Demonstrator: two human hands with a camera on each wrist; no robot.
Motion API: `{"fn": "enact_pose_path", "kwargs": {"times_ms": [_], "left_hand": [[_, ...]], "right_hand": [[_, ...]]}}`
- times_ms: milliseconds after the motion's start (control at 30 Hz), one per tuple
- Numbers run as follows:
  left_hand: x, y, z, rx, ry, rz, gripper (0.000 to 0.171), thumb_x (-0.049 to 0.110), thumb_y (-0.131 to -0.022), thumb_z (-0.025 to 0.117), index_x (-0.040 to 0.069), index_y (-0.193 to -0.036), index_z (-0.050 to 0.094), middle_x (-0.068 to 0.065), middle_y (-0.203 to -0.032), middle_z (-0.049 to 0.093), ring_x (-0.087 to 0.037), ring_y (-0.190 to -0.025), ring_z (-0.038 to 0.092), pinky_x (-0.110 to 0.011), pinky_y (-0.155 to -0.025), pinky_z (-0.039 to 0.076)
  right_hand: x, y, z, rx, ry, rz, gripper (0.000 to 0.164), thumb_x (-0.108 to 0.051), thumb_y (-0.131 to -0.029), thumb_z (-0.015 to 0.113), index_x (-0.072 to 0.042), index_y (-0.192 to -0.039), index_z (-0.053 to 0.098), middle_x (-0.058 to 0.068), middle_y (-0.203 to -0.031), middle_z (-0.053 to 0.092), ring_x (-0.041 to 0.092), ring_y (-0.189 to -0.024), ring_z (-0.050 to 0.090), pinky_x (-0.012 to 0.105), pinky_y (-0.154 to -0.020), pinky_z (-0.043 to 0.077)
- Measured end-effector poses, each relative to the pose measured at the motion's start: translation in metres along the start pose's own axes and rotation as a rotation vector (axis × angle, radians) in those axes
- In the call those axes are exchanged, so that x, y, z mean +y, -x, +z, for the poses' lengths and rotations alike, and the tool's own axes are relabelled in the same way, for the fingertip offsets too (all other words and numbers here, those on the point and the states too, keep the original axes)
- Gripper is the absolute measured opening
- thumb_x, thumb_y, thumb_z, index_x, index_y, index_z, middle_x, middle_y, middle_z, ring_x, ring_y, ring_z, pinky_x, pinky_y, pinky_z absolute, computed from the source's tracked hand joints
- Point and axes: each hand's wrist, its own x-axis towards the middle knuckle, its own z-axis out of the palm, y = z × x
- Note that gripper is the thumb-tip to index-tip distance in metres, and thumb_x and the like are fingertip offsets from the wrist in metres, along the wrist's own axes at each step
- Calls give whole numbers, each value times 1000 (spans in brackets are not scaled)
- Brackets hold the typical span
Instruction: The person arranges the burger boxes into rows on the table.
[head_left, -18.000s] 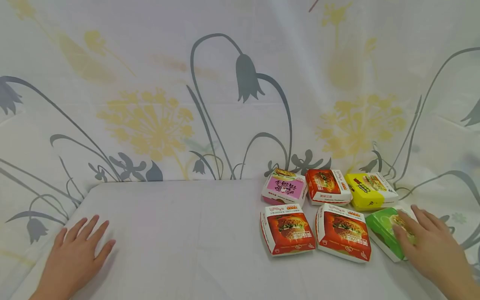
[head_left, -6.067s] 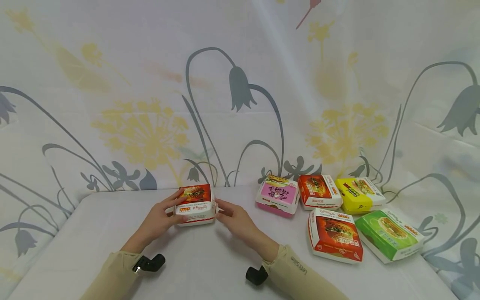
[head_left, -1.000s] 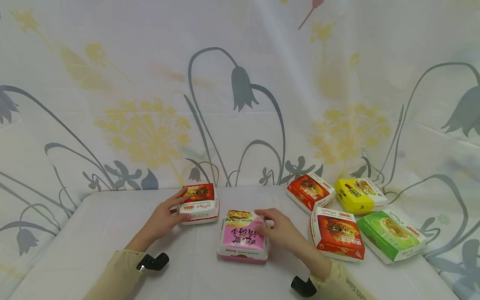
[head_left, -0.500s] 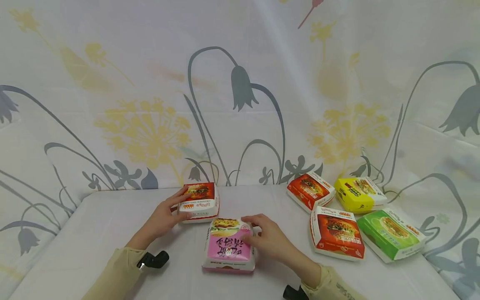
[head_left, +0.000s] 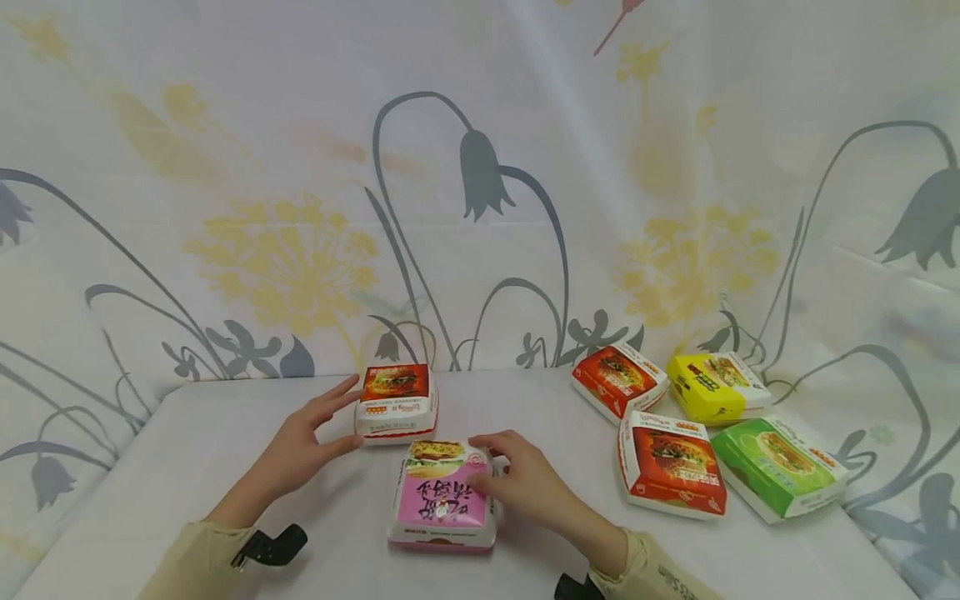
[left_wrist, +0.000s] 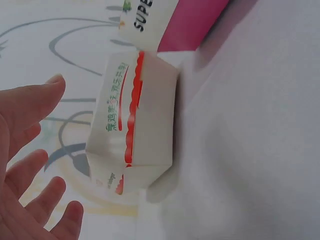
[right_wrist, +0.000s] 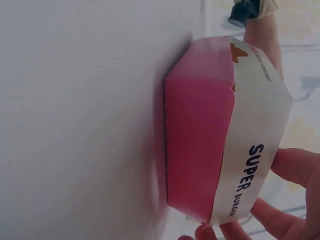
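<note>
A pink and white burger box (head_left: 442, 496) lies near the front middle of the table, and its "SUPER BURGER" side (right_wrist: 245, 165) faces the right wrist camera. My right hand (head_left: 525, 483) grips that box at its right side, thumb at the top edge and fingers round the far end. Just behind and to the left sits a red and white burger box (head_left: 396, 404). Beside its left side my left hand (head_left: 303, 437) is spread, and a gap between the fingers and that box (left_wrist: 132, 120) shows in the left wrist view.
At the right are two more red burger boxes, one farther back (head_left: 621, 379) and one nearer (head_left: 671, 467), a yellow box (head_left: 716, 387) and a green box (head_left: 780, 467). A flowered curtain (head_left: 315, 167) hangs behind the white table (head_left: 225, 450).
The pink box came from the right group, and in the last second slid left and nearer with my right hand. My left hand let go of the red box and drew back left.
</note>
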Motion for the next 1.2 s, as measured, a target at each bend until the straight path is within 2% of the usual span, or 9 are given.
{"fn": "enact_pose_path", "kwargs": {"times_ms": [200, 333, 433, 533, 667, 900, 1067, 1200], "left_hand": [[11, 20, 7, 40, 59, 13, 57, 14, -88, 77, 9, -140, 57, -5, -154, 44, -34, -139, 39, -54, -100, 46], [18, 33, 15, 60, 79, 25, 50, 15, -88, 77, 13, -135, 63, 0, -148, 50, -21, -136, 45, -40, -96, 51], [21, 41, 21, 31, 111, 47, 47, 14, -87, 78, 15, -132, 66, 3, -144, 54, -10, -133, 47, -34, -93, 52], [22, 47, 26, -37, 134, 54, 45, 17, -88, 77, 17, -132, 67, 4, -143, 56, -4, -130, 48, -33, -92, 52], [24, 54, 30, -123, 141, 44, 48, 30, -87, 78, 20, -132, 66, 3, -145, 54, -10, -132, 48, -34, -91, 53], [29, 55, 34, -246, 132, 14, 57, 43, -83, 79, 31, -136, 62, 3, -153, 44, -35, -138, 41, -36, -94, 50], [33, 53, 34, -271, 102, 5, 61, 46, -80, 80, 31, -137, 61, 3, -154, 42, -38, -138, 40, -38, -95, 51], [32, 53, 32, -280, 60, -5, 61, 46, -81, 79, 31, -137, 61, 4, -154, 43, -35, -139, 41, -45, -97, 49]], "right_hand": [[-4, 0, 4, -5, -9, 8, 49, -31, -87, 75, -10, -130, 63, 6, -123, 59, 24, -112, 55, 47, -92, 51], [-5, 0, 7, -2, -6, 15, 50, -33, -87, 75, -11, -131, 63, 5, -122, 59, 24, -111, 55, 47, -91, 51], [-5, -1, 8, 1, -3, 13, 50, -34, -88, 75, -11, -130, 63, 5, -122, 59, 24, -111, 55, 46, -91, 51], [-5, -2, 9, 3, -6, 11, 50, -34, -88, 75, -11, -130, 63, 5, -122, 59, 24, -111, 55, 46, -91, 51], [-6, -2, 11, -3, -18, 11, 49, -34, -88, 75, -11, -130, 63, 4, -120, 59, 23, -110, 55, 46, -90, 51], [-10, -3, 14, -14, -1, 34, 48, -35, -88, 75, -13, -129, 64, 1, -120, 59, 20, -109, 56, 44, -89, 52], [-11, -4, 15, -12, 3, 41, 49, -36, -88, 75, -13, -129, 64, 0, -119, 58, 19, -107, 55, 42, -88, 52], [-12, -4, 16, -15, 3, 31, 50, -35, -88, 75, -11, -130, 64, 0, -117, 58, 18, -106, 55, 40, -87, 52]]}}
